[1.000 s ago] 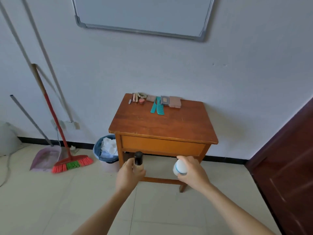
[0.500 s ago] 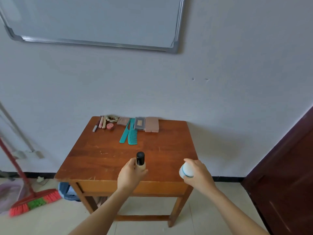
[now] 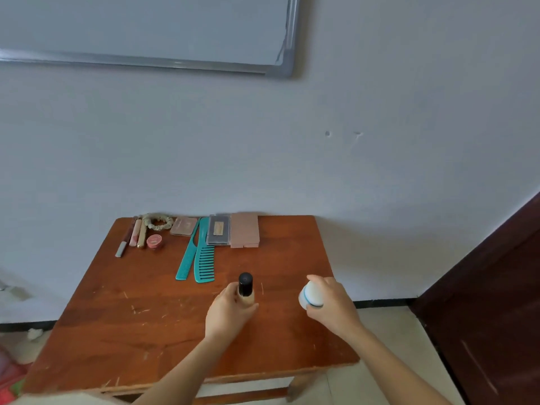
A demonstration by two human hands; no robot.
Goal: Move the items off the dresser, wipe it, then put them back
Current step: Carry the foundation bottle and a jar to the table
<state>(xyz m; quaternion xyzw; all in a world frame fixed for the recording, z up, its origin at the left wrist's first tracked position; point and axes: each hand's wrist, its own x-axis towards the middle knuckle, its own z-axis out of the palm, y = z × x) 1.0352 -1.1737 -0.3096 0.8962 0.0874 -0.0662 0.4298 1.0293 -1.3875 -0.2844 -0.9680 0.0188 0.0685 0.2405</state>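
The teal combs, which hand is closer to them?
The left hand. It holds a black-capped bottle just in front of the teal combs. The right hand, holding a white container, is farther to the right of them.

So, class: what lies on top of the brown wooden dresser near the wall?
On the brown wooden dresser: two teal combs, beige scrunchie, red jar, pink box. Whatever lies beneath them is hidden.

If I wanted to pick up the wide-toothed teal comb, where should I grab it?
Pinch the wide-toothed comb by its solid left spine near the narrow far end, coming from above. It lies flat, and the thinner comb crowds that side, so a top-down pinch seems easiest.
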